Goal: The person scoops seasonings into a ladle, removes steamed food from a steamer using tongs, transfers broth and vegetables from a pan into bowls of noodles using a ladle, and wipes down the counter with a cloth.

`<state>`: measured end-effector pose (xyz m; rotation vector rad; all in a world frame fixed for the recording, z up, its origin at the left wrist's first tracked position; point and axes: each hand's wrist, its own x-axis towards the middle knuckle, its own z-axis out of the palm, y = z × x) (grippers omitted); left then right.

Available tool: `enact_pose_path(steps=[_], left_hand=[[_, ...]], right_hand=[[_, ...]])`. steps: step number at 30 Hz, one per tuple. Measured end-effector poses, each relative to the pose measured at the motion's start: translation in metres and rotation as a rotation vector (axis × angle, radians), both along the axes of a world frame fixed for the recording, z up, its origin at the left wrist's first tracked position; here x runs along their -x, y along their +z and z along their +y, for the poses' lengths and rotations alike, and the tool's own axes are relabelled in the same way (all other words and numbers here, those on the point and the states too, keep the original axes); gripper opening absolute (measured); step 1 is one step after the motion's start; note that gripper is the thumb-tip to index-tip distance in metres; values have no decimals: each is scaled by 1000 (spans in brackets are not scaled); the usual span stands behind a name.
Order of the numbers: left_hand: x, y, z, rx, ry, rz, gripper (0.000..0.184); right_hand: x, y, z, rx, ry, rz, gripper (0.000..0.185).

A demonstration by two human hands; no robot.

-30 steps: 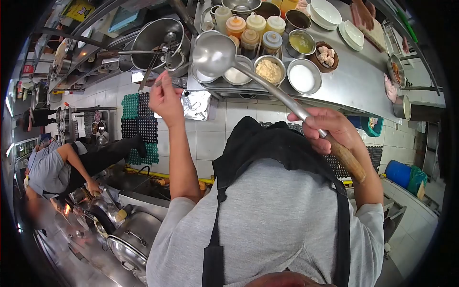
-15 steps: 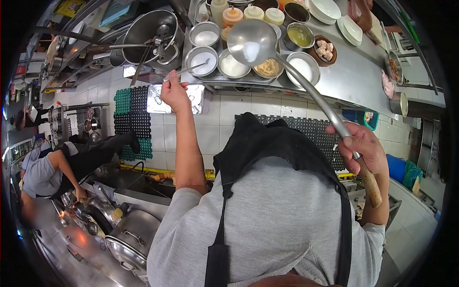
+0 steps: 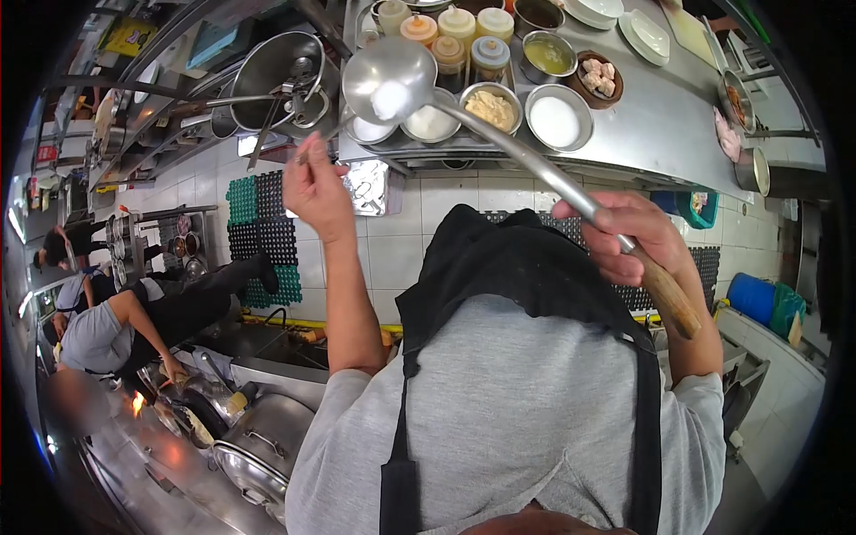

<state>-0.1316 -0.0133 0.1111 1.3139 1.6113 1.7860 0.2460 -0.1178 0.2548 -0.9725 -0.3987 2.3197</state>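
My right hand is wrapped round a long metal ladle near its wooden end. The ladle's bowl, with a small heap of white powder in it, hangs above the front edge of the counter. My left hand is closed in a pinch on a thin spoon, just left of the ladle's bowl; most of the spoon is blurred or hidden. Below the ladle stand a partly covered metal bowl of white powder, a second white-filled bowl and a bowl of yellowish paste.
Squeeze bottles, another white-filled bowl and a bowl of pale chunks stand on the steel counter. A large pot holds utensils at left. A co-worker bends over a stove with a flame.
The ladle has swung left with my right hand, its bowl now nearer my left hand. My left hand has dropped slightly with the spoon. The whole view has shifted a little.
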Motion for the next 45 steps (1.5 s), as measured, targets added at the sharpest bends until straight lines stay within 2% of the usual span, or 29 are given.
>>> enact_pose_path(steps=[6,10,13,16,18,20,22,24,25,26,28,30,34,38,41,44,45], left_hand=[[-55,-41,6,68,-173,107,17],[-65,-67,16,98,-220,47,18],[-59,-82,22,180,-176,-153,23],[-55,-85,27,287,-63,-296,24],[-45,-100,31,269,-49,-363,24],[-38,-105,33,362,48,-580,24],[-39,-79,26,352,69,-627,23],[-39,-49,14,135,-74,-578,23],[-50,-18,4,109,-81,-387,23],[-52,-18,4,110,-89,-387,23],[-55,-22,5,-23,-118,-4,23],[-59,-41,12,34,-119,28,23],[-74,-70,18,111,-174,34,22],[-67,-94,26,143,-139,-182,25],[-58,-104,31,277,9,-433,19],[-47,-89,29,270,56,-495,22],[-49,-69,24,237,41,-496,25]], right_hand=[[-31,25,-40,-76,-145,-12,43],[-47,35,-67,-97,-281,-166,46],[-55,39,-81,-46,-297,-312,43],[-64,30,-88,-48,-265,-363,42],[-66,23,-89,-34,-247,-383,42],[-70,13,-86,-23,-225,-404,41],[-73,-1,-79,19,-167,-345,40],[-69,-9,-67,-2,-131,-337,39],[-65,-16,-60,-26,-80,-355,38],[-62,-20,-53,-48,-29,-373,38],[-57,-21,-42,-22,-11,-367,39],[-53,-21,-36,46,-105,-206,40],[-68,-9,-46,-29,-93,-228,41],[-79,4,-60,-59,-178,-302,42],[-84,6,-66,-58,-230,-314,40],[-87,2,-69,-38,-240,-356,39],[-88,-5,-69,-34,-211,-355,39]])
